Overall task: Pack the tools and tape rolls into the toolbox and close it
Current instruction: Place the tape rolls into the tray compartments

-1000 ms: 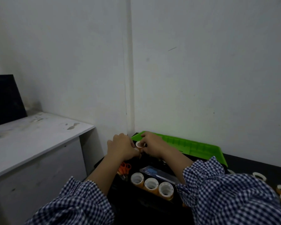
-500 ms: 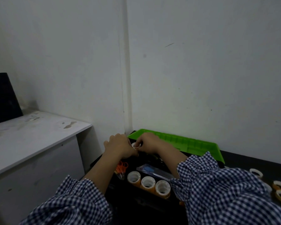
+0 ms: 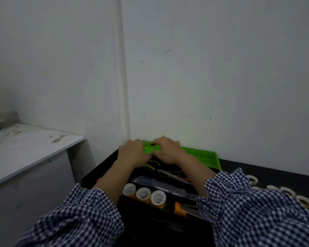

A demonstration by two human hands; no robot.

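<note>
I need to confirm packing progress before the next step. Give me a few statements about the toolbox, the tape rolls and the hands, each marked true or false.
1. The toolbox has its green lid open. True.
2. Three tape rolls stand in a row at the toolbox's near side. True.
3. Every tape roll is packed. False: loose tape rolls lie on the dark table to the right of the toolbox.
4. The left hand and right hand rest on the toolbox's near edge. False: both are at its far side, by the lid.
5. The scissors lie on the white cabinet. False: they are inside the toolbox.
</note>
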